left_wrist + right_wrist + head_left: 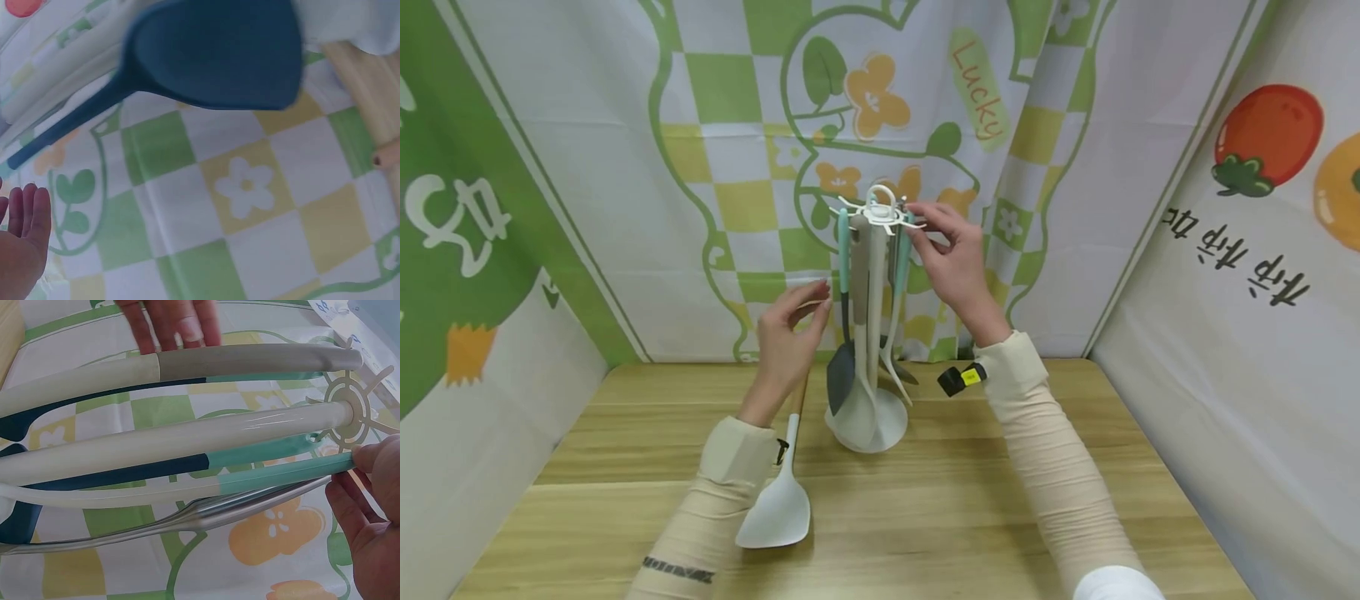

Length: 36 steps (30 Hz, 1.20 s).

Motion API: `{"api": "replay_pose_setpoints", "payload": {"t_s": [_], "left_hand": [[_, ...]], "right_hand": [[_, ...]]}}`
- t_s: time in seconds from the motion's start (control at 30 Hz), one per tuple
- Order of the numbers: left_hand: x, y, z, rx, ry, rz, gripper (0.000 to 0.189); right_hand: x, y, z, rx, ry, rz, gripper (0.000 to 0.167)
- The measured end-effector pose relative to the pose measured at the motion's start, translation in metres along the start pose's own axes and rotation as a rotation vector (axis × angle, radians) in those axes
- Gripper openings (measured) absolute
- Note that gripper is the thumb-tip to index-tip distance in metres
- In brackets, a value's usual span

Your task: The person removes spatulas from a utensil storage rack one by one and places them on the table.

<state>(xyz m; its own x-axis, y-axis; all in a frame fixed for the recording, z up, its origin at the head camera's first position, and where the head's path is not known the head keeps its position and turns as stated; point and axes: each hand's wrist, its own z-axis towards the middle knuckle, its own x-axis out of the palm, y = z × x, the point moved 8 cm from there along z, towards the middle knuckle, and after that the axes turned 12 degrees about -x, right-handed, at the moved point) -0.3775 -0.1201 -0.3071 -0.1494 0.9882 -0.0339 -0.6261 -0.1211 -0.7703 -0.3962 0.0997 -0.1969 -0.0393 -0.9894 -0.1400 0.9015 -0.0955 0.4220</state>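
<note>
A white utensil rack [880, 217] with a ring top and hooks stands on its round base, kitchen utensils hanging around its pole. At its right side my right hand [951, 258] pinches the top end of a teal handle [287, 472] on a white utensil, close by a hook. A metal utensil [231, 511] hangs right beside those fingertips. My left hand [790, 333] is left of the rack with fingers loosely bent, holding nothing. Nearest to it hang a dark turner [212, 56] with a teal handle and a pale spoon-like utensil with a grey handle [860, 283].
A white turner [778, 512] with a wooden handle lies on the wooden table [970, 500], left of the rack and partly behind the left forearm. A patterned cloth [737, 167] hangs right behind the rack; more printed cloth hangs at both sides.
</note>
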Motion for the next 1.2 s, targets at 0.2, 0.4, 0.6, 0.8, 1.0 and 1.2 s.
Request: {"api": "replay_pose_setpoints", "payload": {"t_s": [0.2, 0.4, 0.6, 0.8, 1.0, 1.2], "left_hand": [[0.010, -0.011, 0.009, -0.007, 0.014, -0.074, 0.028], [0.019, -0.007, 0.016, -0.094, 0.012, -0.116, 0.033], [0.025, -0.002, 0.017, -0.164, 0.015, -0.117, 0.038], [0.027, -0.005, 0.017, -0.139, 0.011, -0.109, 0.040], [0.026, -0.007, 0.018, -0.131, -0.004, -0.110, 0.039], [0.025, -0.009, 0.019, -0.141, -0.018, -0.117, 0.039]], "right_hand": [[-0.001, -0.018, -0.001, -0.012, 0.010, -0.002, 0.027], [-0.001, -0.024, -0.002, -0.037, 0.024, 0.016, 0.027], [-0.002, -0.023, -0.003, -0.047, 0.020, 0.015, 0.027], [-0.003, -0.024, -0.002, -0.037, 0.018, 0.015, 0.027], [-0.002, -0.021, -0.002, -0.015, 0.027, 0.011, 0.027], [-0.002, -0.020, -0.001, -0.036, 0.031, 0.013, 0.027]]}}
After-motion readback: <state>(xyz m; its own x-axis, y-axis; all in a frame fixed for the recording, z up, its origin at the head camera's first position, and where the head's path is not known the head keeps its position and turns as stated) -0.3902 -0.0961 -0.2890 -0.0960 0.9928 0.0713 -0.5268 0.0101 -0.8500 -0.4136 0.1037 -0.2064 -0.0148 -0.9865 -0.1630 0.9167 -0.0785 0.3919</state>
